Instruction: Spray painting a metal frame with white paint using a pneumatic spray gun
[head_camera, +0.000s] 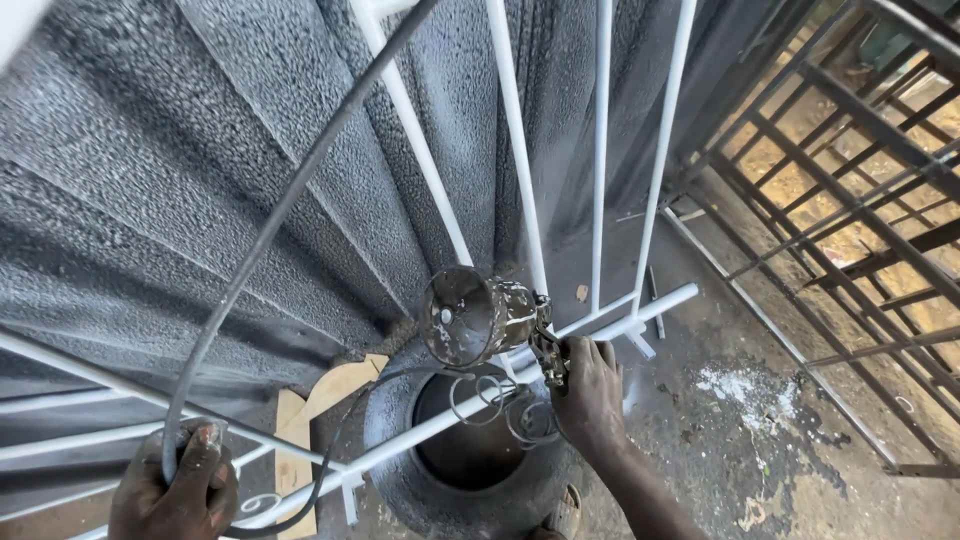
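While the spray gun (500, 320) sits mid-frame against the white-painted grille (600, 200), the right hand (590, 395) at five o'clock has its fingers clamped on the grip. At eight o'clock, the left hand (180, 490) is closed around the hose (270, 220). Steady passes along each bar, with slack hose held clear, would suit; a tyre (400, 470) lies below.

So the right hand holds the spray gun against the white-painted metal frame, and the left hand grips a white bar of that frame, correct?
Not quite. In the head view the left hand grips the dark hose, not a white bar. The rest stands: the right hand holds the spray gun against the white-painted metal frame.
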